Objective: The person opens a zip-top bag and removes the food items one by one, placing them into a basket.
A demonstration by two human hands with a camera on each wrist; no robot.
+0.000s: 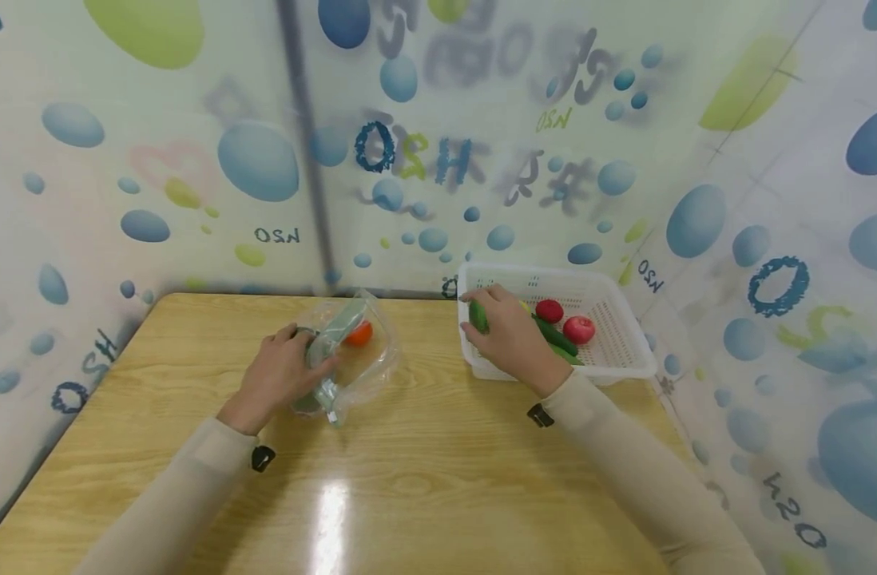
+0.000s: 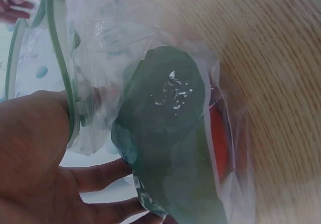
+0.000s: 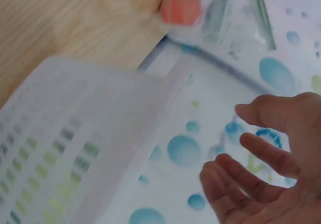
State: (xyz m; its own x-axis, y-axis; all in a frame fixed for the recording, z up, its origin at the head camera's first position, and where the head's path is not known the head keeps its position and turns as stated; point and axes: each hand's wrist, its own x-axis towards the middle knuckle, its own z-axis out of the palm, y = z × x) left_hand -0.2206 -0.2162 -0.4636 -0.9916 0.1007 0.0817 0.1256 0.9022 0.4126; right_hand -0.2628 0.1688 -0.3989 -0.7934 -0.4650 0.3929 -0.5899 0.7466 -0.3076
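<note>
My left hand (image 1: 283,369) grips a clear plastic zip bag (image 1: 377,363) on the left part of the table. The bag has a grey-green panel, which my fingers (image 2: 100,176) touch in the left wrist view, and a green zip strip runs across my thumb. Inside the bag lies a round orange-red item (image 1: 359,333), partly covered by the panel. My right hand (image 1: 513,335) is over the left end of a white plastic basket (image 1: 625,335), beside a green vegetable (image 1: 478,316). In the right wrist view its fingers (image 3: 251,181) are loosely bent, with nothing between them.
Inside the basket are a red apple (image 1: 578,329), another red fruit (image 1: 549,311) and a dark green cucumber (image 1: 556,335). Its perforated walls (image 3: 55,148) stand near the table's back edge. A patterned curtain (image 1: 438,200) hangs behind the wooden table (image 1: 424,479) and along its right side.
</note>
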